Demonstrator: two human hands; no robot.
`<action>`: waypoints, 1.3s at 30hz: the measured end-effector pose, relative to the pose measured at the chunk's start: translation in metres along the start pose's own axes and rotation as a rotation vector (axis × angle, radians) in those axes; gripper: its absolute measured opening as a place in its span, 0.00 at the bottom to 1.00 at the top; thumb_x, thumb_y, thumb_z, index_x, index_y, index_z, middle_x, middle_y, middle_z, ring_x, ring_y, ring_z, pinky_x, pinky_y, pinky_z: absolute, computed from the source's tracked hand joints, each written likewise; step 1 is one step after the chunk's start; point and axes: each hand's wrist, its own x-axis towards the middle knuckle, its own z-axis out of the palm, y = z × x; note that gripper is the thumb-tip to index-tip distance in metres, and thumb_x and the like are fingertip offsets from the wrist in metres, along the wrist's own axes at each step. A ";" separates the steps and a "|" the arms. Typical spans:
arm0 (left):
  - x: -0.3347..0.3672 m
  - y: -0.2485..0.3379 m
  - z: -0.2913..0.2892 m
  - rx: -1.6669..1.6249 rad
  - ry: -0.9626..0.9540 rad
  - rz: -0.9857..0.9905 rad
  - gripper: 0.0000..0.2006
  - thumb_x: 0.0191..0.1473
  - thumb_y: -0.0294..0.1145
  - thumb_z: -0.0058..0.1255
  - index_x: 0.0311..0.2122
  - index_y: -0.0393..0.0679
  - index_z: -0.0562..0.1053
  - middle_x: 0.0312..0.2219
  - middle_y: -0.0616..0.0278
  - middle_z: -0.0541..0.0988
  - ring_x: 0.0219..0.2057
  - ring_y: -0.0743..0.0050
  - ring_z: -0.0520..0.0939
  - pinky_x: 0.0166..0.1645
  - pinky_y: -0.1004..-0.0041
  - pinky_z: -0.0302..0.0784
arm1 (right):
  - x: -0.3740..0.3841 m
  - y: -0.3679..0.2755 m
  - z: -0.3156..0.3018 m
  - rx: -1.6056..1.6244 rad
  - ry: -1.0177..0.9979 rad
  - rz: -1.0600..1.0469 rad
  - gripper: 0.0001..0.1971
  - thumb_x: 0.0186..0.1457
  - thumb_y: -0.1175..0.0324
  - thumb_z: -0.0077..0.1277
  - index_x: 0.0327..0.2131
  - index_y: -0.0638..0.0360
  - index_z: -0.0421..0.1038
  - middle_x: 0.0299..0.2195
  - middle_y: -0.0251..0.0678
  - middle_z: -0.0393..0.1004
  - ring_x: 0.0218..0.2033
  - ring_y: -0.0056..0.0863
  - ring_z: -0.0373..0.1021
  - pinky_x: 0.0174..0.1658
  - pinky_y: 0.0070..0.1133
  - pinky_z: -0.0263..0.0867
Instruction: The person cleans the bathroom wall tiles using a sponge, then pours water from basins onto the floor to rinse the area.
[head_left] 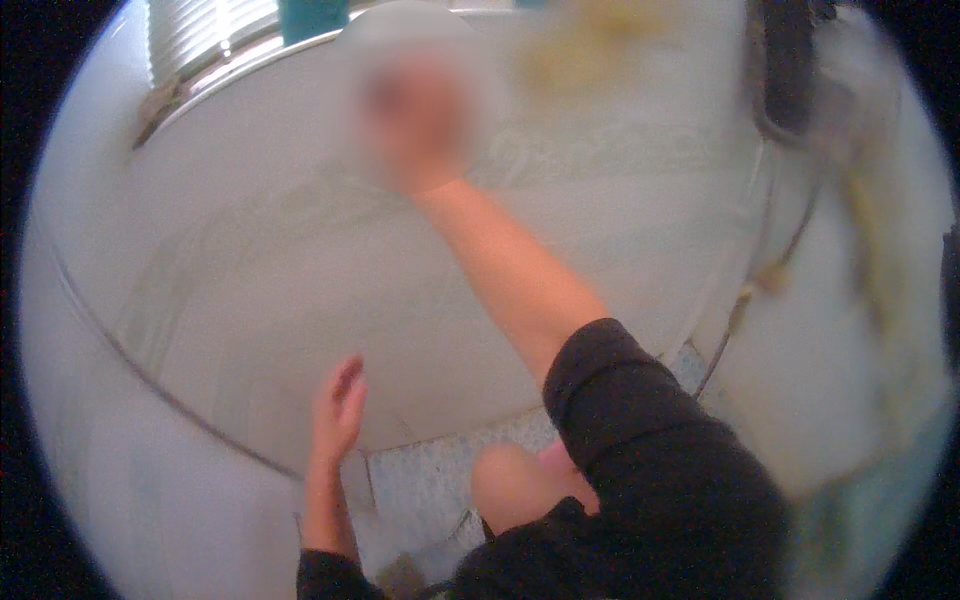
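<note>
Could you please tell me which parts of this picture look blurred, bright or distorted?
Head view: right hand heavily blurred, left hand clearer; head view: slatted blind bright at upper left; head view: dark seam curving at left, inside the black fisheye border.

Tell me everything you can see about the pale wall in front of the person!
The pale grey wall is upright and looks smooth, its material unclear. Faint green curly patterning crosses it, and a blurry yellow patch shows at upper right. Its edges look curved in this view. A bluish floor lies below; a white window blind is at upper left. The right hand blurs over it; touching can't be told.
</note>
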 end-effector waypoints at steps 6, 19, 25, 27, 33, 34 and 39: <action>0.145 0.122 -0.009 -0.192 0.186 0.411 0.25 0.65 0.42 0.37 0.64 0.43 0.57 0.62 0.56 0.59 0.63 0.64 0.58 0.62 0.62 0.57 | -0.004 -0.042 0.044 0.036 -0.128 0.083 0.15 0.47 0.58 0.55 0.40 0.47 0.71 0.48 0.37 0.64 0.49 0.42 0.60 0.50 0.40 0.55; 0.301 0.147 0.072 0.483 0.800 0.560 0.20 0.56 0.41 0.48 0.51 0.46 0.62 0.62 0.51 0.58 0.58 0.45 0.61 0.59 0.51 0.55 | -0.023 0.077 0.026 0.195 -0.089 -0.131 0.21 0.55 0.69 0.48 0.53 0.53 0.67 0.50 0.41 0.70 0.53 0.40 0.64 0.58 0.33 0.54; 0.267 0.107 0.000 0.811 1.033 0.687 0.21 0.50 0.38 0.55 0.47 0.49 0.63 0.58 0.54 0.65 0.50 0.49 0.70 0.52 0.55 0.63 | -0.122 0.159 -0.081 -0.295 -0.095 -0.223 0.24 0.52 0.69 0.50 0.55 0.52 0.64 0.57 0.41 0.62 0.59 0.37 0.56 0.61 0.36 0.44; 0.266 0.107 -0.066 0.824 1.101 0.785 0.18 0.53 0.38 0.54 0.47 0.48 0.64 0.58 0.52 0.65 0.51 0.51 0.70 0.54 0.56 0.61 | -0.114 0.167 -0.099 -0.378 -0.089 -0.255 0.24 0.51 0.69 0.50 0.54 0.51 0.63 0.58 0.41 0.60 0.59 0.36 0.55 0.61 0.36 0.44; 0.262 0.107 -0.181 1.086 1.337 0.831 0.15 0.55 0.36 0.52 0.44 0.43 0.67 0.55 0.48 0.69 0.50 0.47 0.70 0.57 0.57 0.59 | -0.128 0.166 -0.101 -0.511 -0.093 -0.269 0.26 0.49 0.72 0.49 0.55 0.51 0.61 0.59 0.42 0.58 0.61 0.37 0.55 0.62 0.40 0.43; 0.266 0.111 -0.180 1.096 1.336 0.905 0.14 0.54 0.36 0.52 0.44 0.42 0.67 0.54 0.48 0.70 0.49 0.45 0.71 0.56 0.56 0.60 | -0.128 0.168 -0.104 -0.496 -0.082 -0.281 0.26 0.50 0.72 0.49 0.55 0.51 0.61 0.59 0.42 0.57 0.61 0.37 0.54 0.62 0.40 0.42; 0.267 0.104 -0.156 0.919 1.284 0.808 0.16 0.54 0.36 0.53 0.46 0.44 0.69 0.52 0.52 0.73 0.47 0.52 0.73 0.55 0.59 0.60 | -0.119 0.177 -0.118 -0.450 -0.112 -0.263 0.25 0.52 0.70 0.47 0.55 0.50 0.61 0.60 0.41 0.56 0.62 0.37 0.54 0.63 0.40 0.41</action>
